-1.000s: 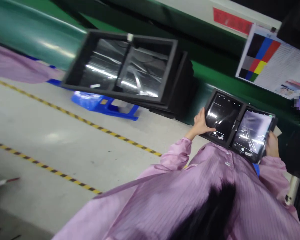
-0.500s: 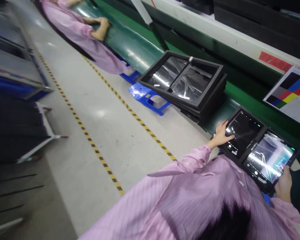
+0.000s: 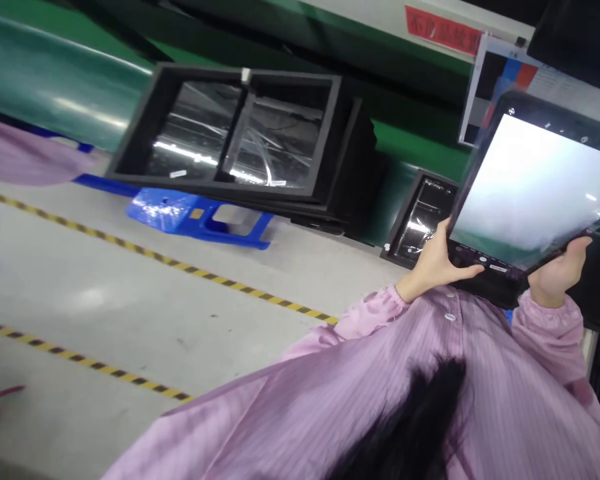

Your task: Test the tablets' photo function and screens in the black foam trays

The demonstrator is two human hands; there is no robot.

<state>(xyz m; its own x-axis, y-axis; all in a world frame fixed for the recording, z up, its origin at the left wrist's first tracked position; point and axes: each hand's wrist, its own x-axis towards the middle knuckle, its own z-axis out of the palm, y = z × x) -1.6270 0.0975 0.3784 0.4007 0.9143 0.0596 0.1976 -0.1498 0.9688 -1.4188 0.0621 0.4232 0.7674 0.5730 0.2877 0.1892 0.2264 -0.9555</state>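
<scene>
A black tablet (image 3: 535,187) is raised and tilted in front of me, its lit screen showing a bright, whitish camera picture. My left hand (image 3: 437,260) grips its lower left corner, thumb on the front edge. The lower right corner is held in my right hand (image 3: 560,267), the thumb along the edge. Fingers of both hands behind the tablet are hidden. Beneath and to the left of it lies a black tray (image 3: 400,233) with a dark-screened tablet (image 3: 425,213) in it, partly covered by the raised one.
Left of me stands a stack of black trays (image 3: 325,133), the top one holding two film-covered panels. A blue plastic stool (image 3: 180,213) is below it. A colour chart sheet (image 3: 485,93) and a red sign (image 3: 443,28) hang behind. At far left shows a person's pink garment (image 3: 25,150).
The right-hand tablet has been lifted out of the tray towards the colour chart. My left hand has moved from the other tablet onto it. The view has turned right.
</scene>
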